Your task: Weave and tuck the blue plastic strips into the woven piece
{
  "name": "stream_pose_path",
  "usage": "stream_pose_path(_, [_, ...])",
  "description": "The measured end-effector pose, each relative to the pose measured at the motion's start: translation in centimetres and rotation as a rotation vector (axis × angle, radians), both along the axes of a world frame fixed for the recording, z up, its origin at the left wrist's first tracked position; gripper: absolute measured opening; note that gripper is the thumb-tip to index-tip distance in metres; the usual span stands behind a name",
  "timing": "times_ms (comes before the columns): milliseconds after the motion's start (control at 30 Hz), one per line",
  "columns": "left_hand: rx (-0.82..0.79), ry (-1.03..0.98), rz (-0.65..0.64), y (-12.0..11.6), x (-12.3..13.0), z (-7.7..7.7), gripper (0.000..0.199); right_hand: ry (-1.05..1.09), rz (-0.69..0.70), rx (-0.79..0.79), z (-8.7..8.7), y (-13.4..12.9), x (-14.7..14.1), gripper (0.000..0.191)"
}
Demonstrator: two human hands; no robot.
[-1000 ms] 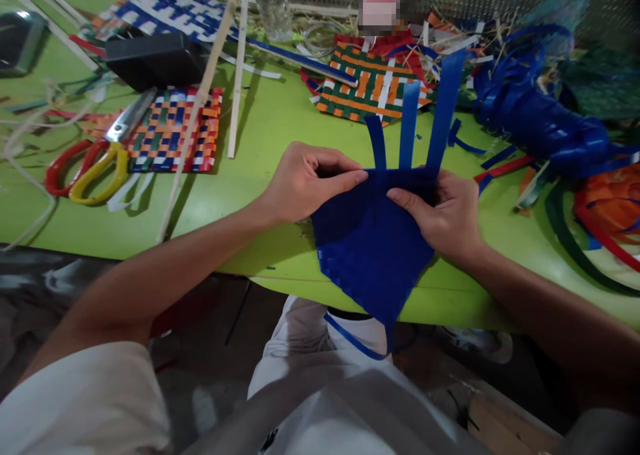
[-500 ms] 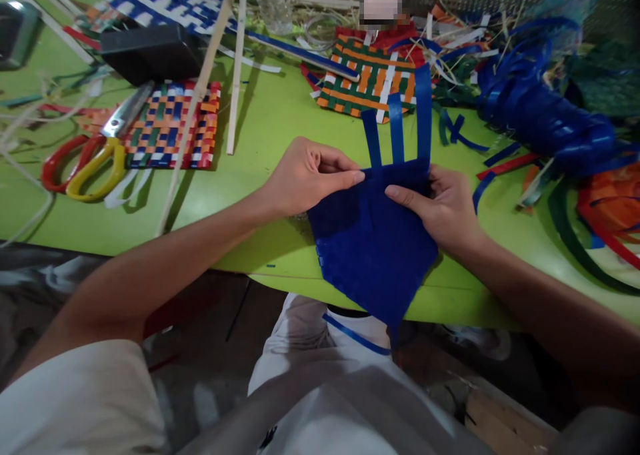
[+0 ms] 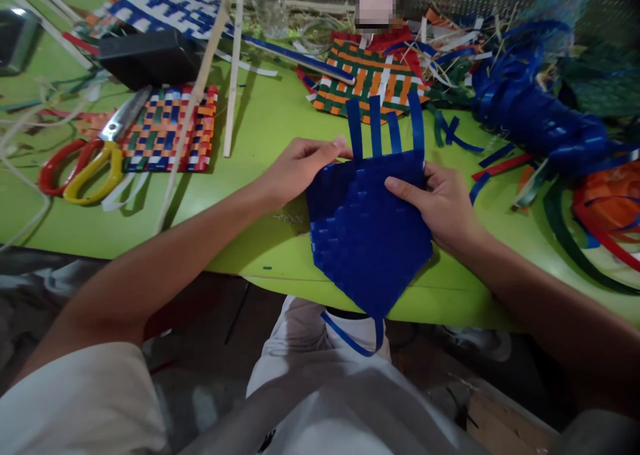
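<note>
A blue woven piece (image 3: 373, 235) of flat plastic strips, with a pointed lower end, hangs over the table's front edge. Several loose blue strip ends (image 3: 376, 127) stand up from its top edge, and one strip (image 3: 347, 338) dangles below the point. My right hand (image 3: 440, 205) grips the right edge, thumb on the front face, fingers mostly hidden behind. At the upper left edge is my left hand (image 3: 305, 168), thumb and fingers closed close to the leftmost strip end; what lies between them is hidden.
Scissors (image 3: 111, 131) lie left by a multicoloured woven square (image 3: 167, 131) and a black box (image 3: 150, 58). Behind are a green-orange woven piece (image 3: 367, 75) and a clear bottle (image 3: 267, 5). A blue strip bundle (image 3: 540, 118) lies right. A wooden stick (image 3: 197, 101) crosses the left side.
My left thumb has lifted off the woven piece's front and moved left and up. Another strip end now shows at the top. The piece has tilted, showing its weave and dangling strip more clearly.
</note>
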State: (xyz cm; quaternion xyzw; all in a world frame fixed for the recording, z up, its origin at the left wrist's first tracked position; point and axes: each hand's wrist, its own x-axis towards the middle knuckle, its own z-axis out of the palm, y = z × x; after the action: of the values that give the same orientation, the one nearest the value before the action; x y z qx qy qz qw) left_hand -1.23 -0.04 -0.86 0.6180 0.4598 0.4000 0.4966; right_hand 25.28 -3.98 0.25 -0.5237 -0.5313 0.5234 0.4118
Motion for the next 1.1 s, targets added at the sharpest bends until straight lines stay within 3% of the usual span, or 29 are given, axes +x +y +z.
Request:
stream_pose_path(167, [0.076, -0.064, -0.088, 0.5, -0.4, 0.2, 0.044, 0.015, 0.030, -0.057, 0.0, 0.1, 0.2, 0.040])
stream_pose_path(400, [0.292, -0.048, -0.082, 0.8, -0.8, 0.2, 0.056, -0.057, 0.102, -0.080, 0.2, 0.3, 0.3, 0.044])
stream_pose_path(567, [0.199, -0.037, -0.168, 0.6, -0.7, 0.2, 0.060, -0.339, 0.169, 0.065, 0.2, 0.8, 1.2, 0.047])
stream_pose_path(767, [-0.011, -0.089, -0.234, -0.2, -0.3, 1.0, 0.066, -0.828, 0.103, 0.291, -0.5, 0.6, 2.1, 0.078])
stream_pose_path(900, [-0.146, -0.132, -0.168, -0.1, -0.5, 1.0, 0.056, -0.938, 0.123, 0.349, -0.3, 0.1, 2.0, 0.080])
stream_pose_path(1100, [-0.173, -0.080, -0.055, 0.5, -0.7, 0.7, 0.053, -0.998, 0.149, 0.405, -0.3, 0.2, 2.1, 0.073])
